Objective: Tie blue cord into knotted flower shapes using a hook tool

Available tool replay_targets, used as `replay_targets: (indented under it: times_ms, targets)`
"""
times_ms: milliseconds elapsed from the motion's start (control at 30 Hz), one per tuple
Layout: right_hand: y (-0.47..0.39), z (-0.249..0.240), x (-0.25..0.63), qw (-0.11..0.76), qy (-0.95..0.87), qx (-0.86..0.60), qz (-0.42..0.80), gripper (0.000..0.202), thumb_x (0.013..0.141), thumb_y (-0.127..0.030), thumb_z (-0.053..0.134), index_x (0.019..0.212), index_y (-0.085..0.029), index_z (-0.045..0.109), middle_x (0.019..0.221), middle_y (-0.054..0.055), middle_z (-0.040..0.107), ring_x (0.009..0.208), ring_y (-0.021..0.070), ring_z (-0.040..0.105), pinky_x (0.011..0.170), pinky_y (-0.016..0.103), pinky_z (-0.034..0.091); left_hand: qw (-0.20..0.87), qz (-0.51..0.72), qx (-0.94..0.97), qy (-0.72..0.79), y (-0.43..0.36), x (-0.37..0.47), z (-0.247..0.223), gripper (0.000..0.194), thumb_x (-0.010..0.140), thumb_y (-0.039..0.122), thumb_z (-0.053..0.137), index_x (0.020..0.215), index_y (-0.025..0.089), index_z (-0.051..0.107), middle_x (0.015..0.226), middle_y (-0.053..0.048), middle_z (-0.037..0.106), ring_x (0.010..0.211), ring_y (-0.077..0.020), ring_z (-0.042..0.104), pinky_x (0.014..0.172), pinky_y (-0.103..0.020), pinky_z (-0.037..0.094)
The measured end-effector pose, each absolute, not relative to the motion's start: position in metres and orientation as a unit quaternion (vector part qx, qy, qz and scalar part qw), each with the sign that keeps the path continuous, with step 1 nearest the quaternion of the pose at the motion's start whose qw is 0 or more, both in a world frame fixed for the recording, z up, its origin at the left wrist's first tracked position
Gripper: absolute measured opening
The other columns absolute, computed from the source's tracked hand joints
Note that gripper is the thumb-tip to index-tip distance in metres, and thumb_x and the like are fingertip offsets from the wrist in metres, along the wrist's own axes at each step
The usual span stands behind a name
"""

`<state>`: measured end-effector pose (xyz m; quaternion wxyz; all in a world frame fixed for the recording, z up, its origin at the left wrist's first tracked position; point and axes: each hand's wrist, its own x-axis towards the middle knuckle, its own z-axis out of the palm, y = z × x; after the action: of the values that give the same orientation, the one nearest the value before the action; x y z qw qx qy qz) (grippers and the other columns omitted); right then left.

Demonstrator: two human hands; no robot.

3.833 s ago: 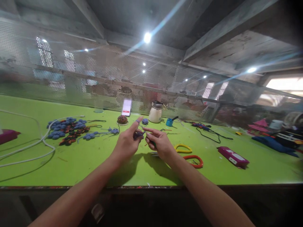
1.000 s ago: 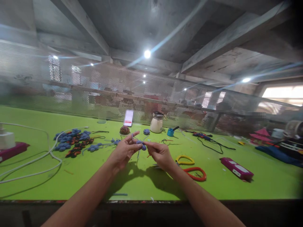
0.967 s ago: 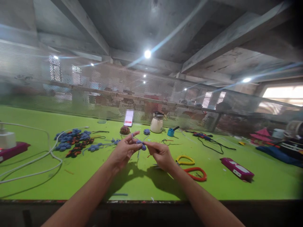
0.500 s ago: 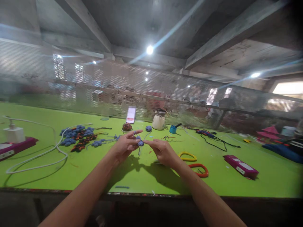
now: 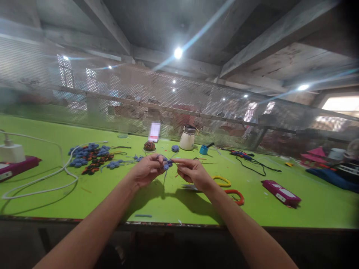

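My left hand is closed on a small blue crocheted piece, fingers bent around its left side. A strand of blue yarn hangs below the piece. My right hand pinches what looks like a thin crochet hook, its tip at the piece; most of the hook is hidden by the fingers. Behind the hands sits a ball of blue yarn. Scissors with one yellow and one red handle lie on the table, partly under my right wrist and forearm.
Blue crocheted flowers and dark orange-black ones lie to the left beside a white cable. Along the back stand a dark yarn ball, a phone, a cream jug and a blue pot. A purple power strip is at right.
My left fingers, stretched out before, have curled in around the crocheted piece. My right hand has shifted slightly up, showing more of the scissor blades. The whole view has moved a little.
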<state>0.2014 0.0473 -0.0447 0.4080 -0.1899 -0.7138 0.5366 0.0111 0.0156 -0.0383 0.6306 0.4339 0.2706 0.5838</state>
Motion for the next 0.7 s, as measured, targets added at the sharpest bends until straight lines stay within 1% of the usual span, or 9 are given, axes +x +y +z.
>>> replay_targets:
  times_ms: [133,200,233,267,333,367,433,533,700]
  targets:
    - [0.0487,-0.0448,0.2018,0.420,-0.694,-0.221,0.541,0.044,0.073,-0.031,0.068,0.112,-0.012,0.068,0.050,-0.008,0.039,0.039,0.0024,0.024,0.039,0.019,0.012,0.612,0.593,0.445,0.275,0.0153,0.0152,-0.0388,0.022,0.056,0.002,0.072,0.056,0.013,0.054,0.062,0.000,0.057,0.062,-0.0089,0.054,0.065,-0.022,0.042]
    - [0.0497,-0.0448,0.2022,0.421,-0.690,-0.241,0.537,0.045,0.072,-0.032,0.069,0.111,-0.012,0.068,0.050,-0.007,0.044,0.037,0.0018,0.024,0.038,0.019,0.012,0.599,0.596,0.451,0.287,0.0146,0.0172,-0.0385,0.021,0.056,0.002,0.073,0.066,0.012,0.058,0.065,-0.001,0.059,0.063,-0.0102,0.055,0.065,-0.024,0.042]
    - [0.0501,-0.0446,0.2024,0.420,-0.690,-0.250,0.534,0.045,0.071,-0.032,0.069,0.111,-0.011,0.068,0.050,-0.007,0.046,0.037,0.0016,0.025,0.038,0.019,0.013,0.592,0.595,0.457,0.295,0.0142,0.0181,-0.0384,0.025,0.056,0.002,0.073,0.076,0.012,0.062,0.066,-0.001,0.059,0.064,-0.0110,0.056,0.065,-0.025,0.042]
    - [0.0503,-0.0442,0.2026,0.418,-0.692,-0.257,0.530,0.046,0.071,-0.032,0.068,0.111,-0.011,0.068,0.050,-0.006,0.047,0.036,0.0016,0.025,0.038,0.019,0.013,0.583,0.593,0.466,0.303,0.0136,0.0188,-0.0382,0.035,0.056,0.003,0.073,0.089,0.011,0.063,0.067,0.000,0.059,0.064,-0.0118,0.056,0.065,-0.026,0.042]
    - [0.0502,-0.0429,0.2030,0.410,-0.700,-0.266,0.521,0.048,0.071,-0.033,0.068,0.113,-0.010,0.067,0.050,-0.006,0.049,0.036,0.0019,0.026,0.037,0.020,0.015,0.558,0.586,0.493,0.320,0.0126,0.0199,-0.0382,0.059,0.058,0.005,0.073,0.115,0.011,0.058,0.066,0.001,0.058,0.064,-0.0125,0.055,0.063,-0.027,0.040]
    - [0.0500,-0.0422,0.2031,0.404,-0.705,-0.268,0.517,0.050,0.072,-0.033,0.067,0.116,-0.010,0.065,0.050,-0.006,0.050,0.036,0.0021,0.027,0.037,0.020,0.015,0.542,0.584,0.509,0.328,0.0123,0.0202,-0.0383,0.069,0.060,0.007,0.072,0.125,0.011,0.052,0.066,0.002,0.057,0.062,-0.0123,0.053,0.062,-0.027,0.039]
    - [0.0495,-0.0412,0.2031,0.393,-0.716,-0.267,0.512,0.055,0.075,-0.033,0.065,0.124,-0.011,0.060,0.051,-0.006,0.051,0.036,0.0023,0.026,0.037,0.020,0.016,0.508,0.578,0.539,0.342,0.0123,0.0204,-0.0389,0.080,0.062,0.009,0.071,0.137,0.011,0.042,0.065,0.003,0.055,0.061,-0.0117,0.050,0.060,-0.027,0.036]
    - [0.0492,-0.0414,0.2024,0.383,-0.720,-0.270,0.512,0.055,0.076,-0.032,0.064,0.127,-0.012,0.058,0.051,-0.007,0.048,0.037,0.0024,0.024,0.038,0.020,0.015,0.470,0.568,0.575,0.355,0.0140,0.0198,-0.0401,0.084,0.064,0.011,0.069,0.142,0.012,0.036,0.066,0.003,0.055,0.061,-0.0120,0.048,0.060,-0.027,0.035]
    - [0.0501,-0.0444,0.2000,0.406,-0.702,-0.288,0.509,0.051,0.072,-0.030,0.064,0.118,-0.009,0.064,0.047,-0.008,0.041,0.038,0.0028,0.023,0.039,0.021,0.014,0.478,0.545,0.582,0.369,0.0183,0.0180,-0.0416,0.061,0.062,0.014,0.066,0.122,0.006,0.058,0.067,0.001,0.055,0.061,-0.0117,0.046,0.061,-0.027,0.032]
